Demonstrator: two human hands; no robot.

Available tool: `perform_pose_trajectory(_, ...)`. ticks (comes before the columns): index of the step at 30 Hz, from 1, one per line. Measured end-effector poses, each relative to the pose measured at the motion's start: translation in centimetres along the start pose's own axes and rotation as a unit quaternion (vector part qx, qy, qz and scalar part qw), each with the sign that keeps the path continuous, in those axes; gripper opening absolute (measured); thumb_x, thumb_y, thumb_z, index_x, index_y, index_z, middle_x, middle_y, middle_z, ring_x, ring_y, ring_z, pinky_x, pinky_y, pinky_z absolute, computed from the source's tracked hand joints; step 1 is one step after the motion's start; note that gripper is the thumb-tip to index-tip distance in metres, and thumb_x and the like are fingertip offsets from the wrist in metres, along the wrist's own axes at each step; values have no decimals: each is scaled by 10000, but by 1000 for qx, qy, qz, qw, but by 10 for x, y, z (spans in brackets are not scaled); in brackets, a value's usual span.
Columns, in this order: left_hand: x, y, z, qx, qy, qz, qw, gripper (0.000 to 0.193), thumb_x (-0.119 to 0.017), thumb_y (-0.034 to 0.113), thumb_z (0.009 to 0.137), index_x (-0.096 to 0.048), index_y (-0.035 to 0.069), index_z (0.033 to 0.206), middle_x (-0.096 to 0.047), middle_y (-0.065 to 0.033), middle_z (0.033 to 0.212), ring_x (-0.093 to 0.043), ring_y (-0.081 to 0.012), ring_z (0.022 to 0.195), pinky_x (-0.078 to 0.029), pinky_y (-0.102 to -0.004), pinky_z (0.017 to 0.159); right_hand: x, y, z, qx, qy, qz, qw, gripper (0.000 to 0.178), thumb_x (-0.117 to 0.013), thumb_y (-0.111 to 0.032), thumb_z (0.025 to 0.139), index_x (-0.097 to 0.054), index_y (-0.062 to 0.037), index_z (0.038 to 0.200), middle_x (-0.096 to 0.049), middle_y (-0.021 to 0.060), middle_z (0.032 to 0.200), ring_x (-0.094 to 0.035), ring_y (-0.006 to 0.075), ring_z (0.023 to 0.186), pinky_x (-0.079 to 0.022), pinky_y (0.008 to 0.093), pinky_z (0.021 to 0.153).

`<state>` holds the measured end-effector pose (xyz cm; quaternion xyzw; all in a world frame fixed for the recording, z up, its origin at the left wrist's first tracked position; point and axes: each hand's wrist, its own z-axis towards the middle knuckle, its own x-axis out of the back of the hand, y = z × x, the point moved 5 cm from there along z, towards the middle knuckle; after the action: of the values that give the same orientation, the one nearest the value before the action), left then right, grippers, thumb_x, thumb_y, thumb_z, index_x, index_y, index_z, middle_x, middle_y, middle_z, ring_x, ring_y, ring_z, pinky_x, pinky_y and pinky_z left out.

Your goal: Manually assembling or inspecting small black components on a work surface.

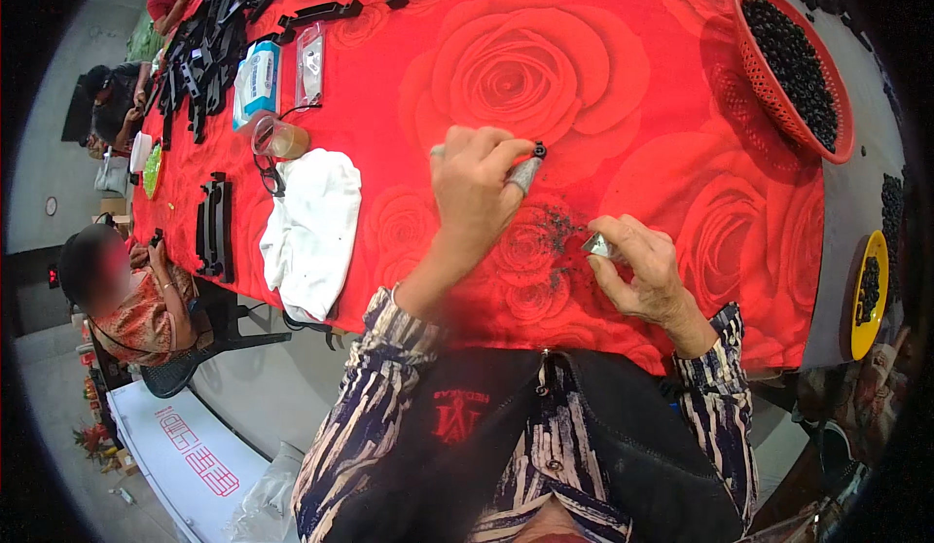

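Observation:
My left hand [472, 188] is raised over the red rose-patterned tablecloth [525, 76], its fingers pinching a small round black part [539, 150] with a hole in it. Grey wrapping [523, 175] covers one of that hand's digits. To the right and nearer to me, my right hand [642, 271] grips a small shiny metal piece [596, 245] that looks like a blade; its far end is hidden by the fingers. Black shavings [556, 232] lie scattered on the cloth between the two hands.
A red basket [778, 105] of small black parts stands far right, a yellow plate [858, 324] below it. Left are a white cloth [309, 232], a cup [289, 141], a tissue pack [257, 81] and long black pieces [214, 227]. Other people sit along the left side.

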<state>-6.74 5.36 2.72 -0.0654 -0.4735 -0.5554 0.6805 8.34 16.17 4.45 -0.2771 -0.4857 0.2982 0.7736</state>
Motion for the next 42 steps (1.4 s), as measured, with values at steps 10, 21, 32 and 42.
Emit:
perform_pose_trajectory(10, -23, -4, 31, -78, -143, -76, 984, 187, -663, 154, 744, -669, 132, 930, -623, -10, 836, -556, -178, 781, -440, -353, 676, 3, 0, 2, 0, 5, 3, 1000, 321, -639, 14, 682, -537, 5, 986, -519, 109, 673, -556, 231, 554, -429, 328, 476)
perform_pose_trajectory(21, -22, 32, -24, 270, -221, -779, 522, 203, -607, 18, 818, -592, -36, 1013, -636, -125, 893, -622, -144, 709, -510, -232, 611, 30, -17, 2, 51, 123, 27, 991, 361, -621, 31, 678, -569, 37, 1034, -531, 83, 754, -443, 100, 541, -348, 217, 446)
perform_pose_trajectory(32, -18, 40, -28, 216, -221, -728, 611, 243, -666, -52, 741, -617, -48, 979, -619, -79, 872, -595, -119, 790, -507, -233, 691, 25, -26, 1, 104, 98, 2, 990, 440, -664, 42, 592, -595, 16, 1026, -571, 107, 807, -542, 171, 604, -431, 257, 488)
perform_pose_trajectory(42, -40, 53, -55, 344, -244, -805, 418, 183, -621, 17, 801, -611, -33, 976, -645, -125, 833, -629, -167, 694, -518, -253, 598, 18, -30, -1, 188, 109, -75, 973, 469, -690, 23, 565, -594, 47, 1024, -540, 87, 746, -519, 193, 541, -406, 305, 450)
